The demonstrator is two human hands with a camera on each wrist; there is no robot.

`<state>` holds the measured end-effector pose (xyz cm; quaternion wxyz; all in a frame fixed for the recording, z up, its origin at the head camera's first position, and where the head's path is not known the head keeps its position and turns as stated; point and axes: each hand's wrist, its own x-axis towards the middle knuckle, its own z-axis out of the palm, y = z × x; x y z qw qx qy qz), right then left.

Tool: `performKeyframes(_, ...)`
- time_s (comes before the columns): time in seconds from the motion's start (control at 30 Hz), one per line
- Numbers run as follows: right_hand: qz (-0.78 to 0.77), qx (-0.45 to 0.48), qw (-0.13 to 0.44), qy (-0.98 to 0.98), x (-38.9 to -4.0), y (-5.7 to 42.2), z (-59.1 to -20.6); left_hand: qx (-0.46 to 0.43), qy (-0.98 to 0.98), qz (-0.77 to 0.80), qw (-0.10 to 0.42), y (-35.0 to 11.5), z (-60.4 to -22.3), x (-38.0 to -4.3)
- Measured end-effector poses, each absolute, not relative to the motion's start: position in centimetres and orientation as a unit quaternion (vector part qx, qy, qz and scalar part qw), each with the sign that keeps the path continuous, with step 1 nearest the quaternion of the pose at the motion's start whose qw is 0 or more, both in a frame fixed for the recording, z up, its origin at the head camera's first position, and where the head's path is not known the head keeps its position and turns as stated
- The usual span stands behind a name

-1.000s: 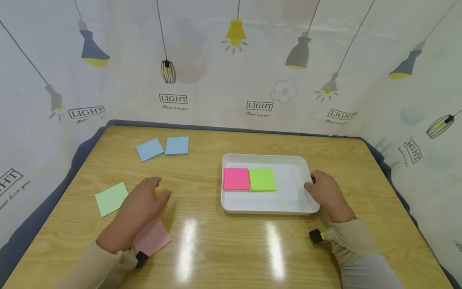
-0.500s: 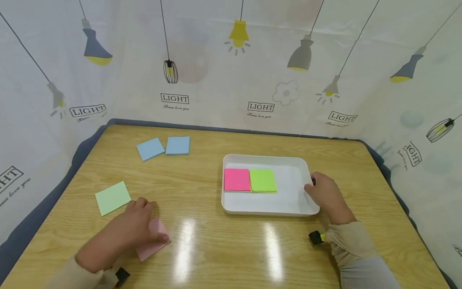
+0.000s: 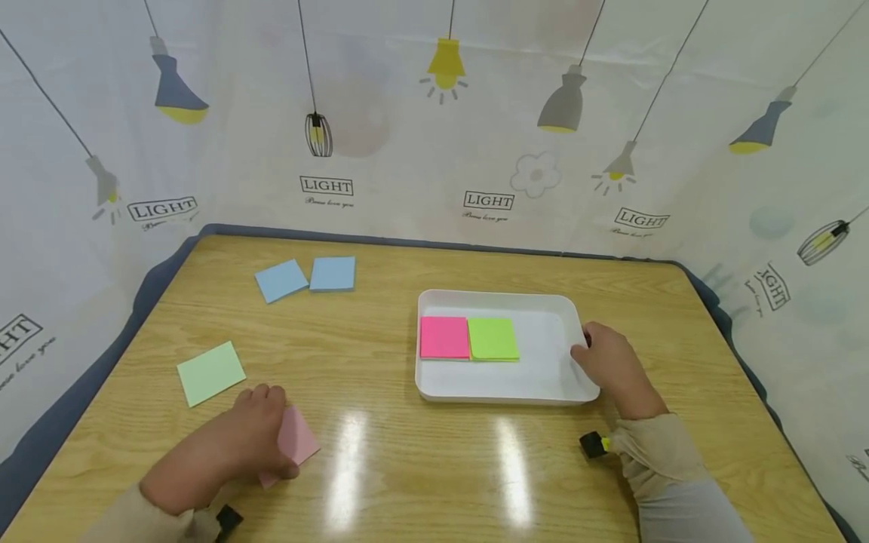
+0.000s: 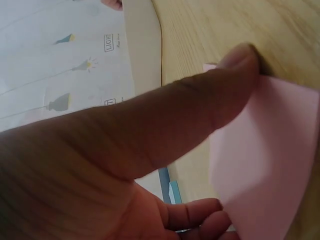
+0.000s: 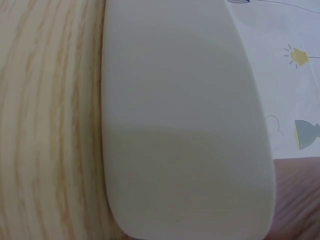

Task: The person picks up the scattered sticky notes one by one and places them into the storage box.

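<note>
Left of the white tray (image 3: 543, 381) and nearer you, your left hand (image 3: 251, 434) pinches the pale pink paper (image 3: 297, 436), plain, sharp-cornered, set askew and partly covered. Your right hand (image 3: 614, 368) grips the tray's right end.

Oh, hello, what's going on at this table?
Someone's left hand grips a pale pink paper between thumb and fingers, while their right hand holds one end of a white tray. Inside the tray, a bright pink pad and a yellow-green pad lie side by side. A pale green paper and two blue pads lie outside it, on the table.
</note>
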<state>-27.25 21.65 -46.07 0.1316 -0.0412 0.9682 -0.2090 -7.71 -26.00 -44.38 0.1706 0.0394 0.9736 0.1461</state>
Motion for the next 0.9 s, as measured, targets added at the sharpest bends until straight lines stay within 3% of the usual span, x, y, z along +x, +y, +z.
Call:
performKeyframes(0.43,-0.217,-0.051,0.114,0.968,-26.89,21.57,-45.4,0.021,0.958,0.199,0.205,-26.17,-44.01,-7.88)
performKeyframes(0.9,-0.21,-0.054,0.113,0.97,-26.9,21.6,-45.83,0.059,0.945,0.244,0.209,-25.7,-44.28,-8.2)
